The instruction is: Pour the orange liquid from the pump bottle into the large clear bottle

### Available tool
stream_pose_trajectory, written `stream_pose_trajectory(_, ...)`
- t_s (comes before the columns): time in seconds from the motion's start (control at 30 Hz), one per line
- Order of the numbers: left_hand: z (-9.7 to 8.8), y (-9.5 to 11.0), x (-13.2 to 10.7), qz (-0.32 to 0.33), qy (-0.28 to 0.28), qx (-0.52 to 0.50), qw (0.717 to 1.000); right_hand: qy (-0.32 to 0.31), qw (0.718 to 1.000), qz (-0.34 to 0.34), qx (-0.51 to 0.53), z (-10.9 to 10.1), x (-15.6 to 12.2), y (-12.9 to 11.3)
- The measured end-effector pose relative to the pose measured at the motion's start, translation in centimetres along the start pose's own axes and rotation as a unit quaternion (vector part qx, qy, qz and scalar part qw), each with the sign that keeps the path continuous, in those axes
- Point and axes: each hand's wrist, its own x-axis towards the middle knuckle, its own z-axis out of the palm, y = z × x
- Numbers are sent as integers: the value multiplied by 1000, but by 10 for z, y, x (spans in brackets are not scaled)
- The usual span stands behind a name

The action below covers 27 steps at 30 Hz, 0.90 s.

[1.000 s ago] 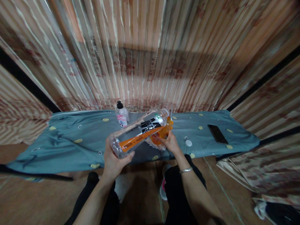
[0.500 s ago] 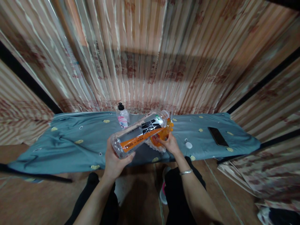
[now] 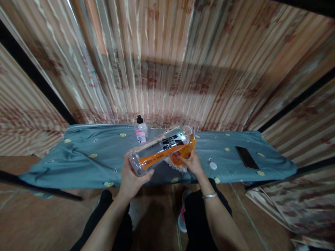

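Clear btl (image 3: 161, 150) tilted, L hand (image 3: 133, 179) gripping low end; R hand (image 3: 193, 163) holding orange contnr (image 3: 186, 151).

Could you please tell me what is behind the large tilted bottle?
Past the large bottle, an orange container, something pale and frayed, and the black-capped bottle show; whatever the large bottle covers cannot be seen.

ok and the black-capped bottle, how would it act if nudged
The black-capped bottle would probably tip rather than roll, since it stands upright and looks tall for its base. The wrinkled cloth under it may make it wobble. Its see-through body looks like plastic, so it likely gives a little when squeezed.
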Motion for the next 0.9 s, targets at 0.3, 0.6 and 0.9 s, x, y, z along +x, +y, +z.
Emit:
stream_pose_trajectory(0.3, 0, 1, 0, 8, 9, -10, 1000, -17, 1000, 6, 13, -2, 1, -1)
stream_pose_trajectory(0.6, -1, 0, 0, 26, 7, -3, 1000, -43, 999, 6, 2, -3, 4, 9)
stream_pose_trajectory(0.9, -1, -4, 0, 32, 3, -1, 999, -49, 999, -7, 21, -1, 6, 16)
